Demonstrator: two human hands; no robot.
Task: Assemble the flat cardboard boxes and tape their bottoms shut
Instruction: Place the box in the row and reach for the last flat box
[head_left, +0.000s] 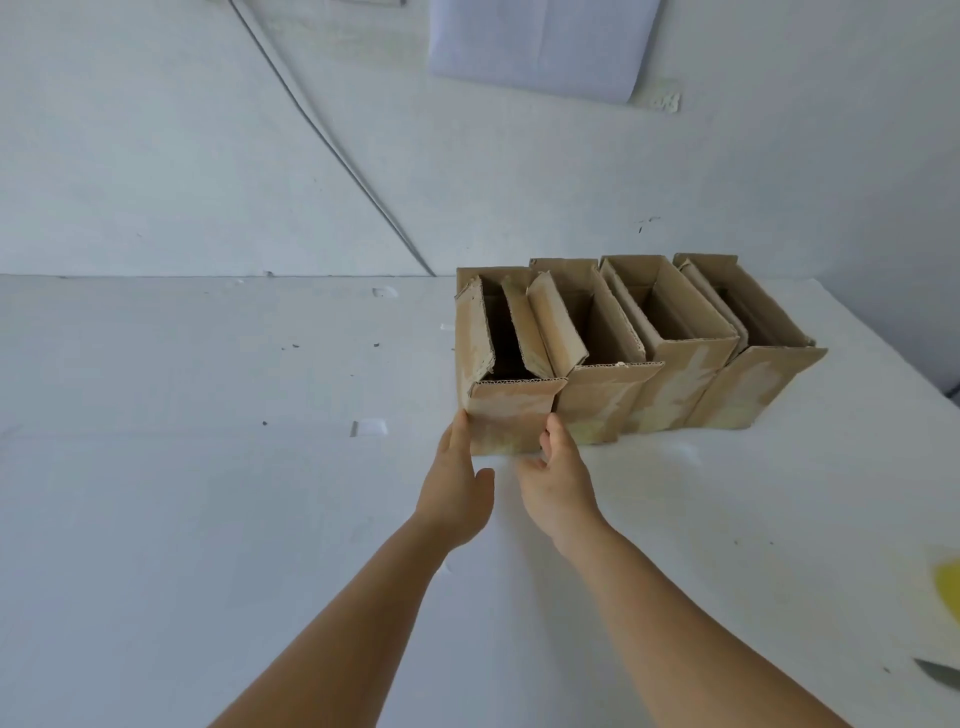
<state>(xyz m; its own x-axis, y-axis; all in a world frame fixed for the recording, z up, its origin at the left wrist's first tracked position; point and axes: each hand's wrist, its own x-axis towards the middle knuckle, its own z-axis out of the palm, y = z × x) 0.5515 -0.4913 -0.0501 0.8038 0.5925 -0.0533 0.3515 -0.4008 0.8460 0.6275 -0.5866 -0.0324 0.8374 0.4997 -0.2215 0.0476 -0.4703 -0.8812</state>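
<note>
Just both hands (511, 486), fingers straight, flanking leftmost box (506, 415); three boxes (675, 384) crowding its right.

White table (208, 519), kinda scuffed with little dark specks. Four open-topped cardboard boxes (644, 384) stand on it in a tight row by the back wall, sides touching. Something yellow (948, 590) at the right edge, can't tell what.

Four brown cardboard boxes stand upright in a touching row – leftmost box (506, 410) nearest, then second (597, 400), third (675, 384), fourth (753, 384) – top flaps open.
</note>
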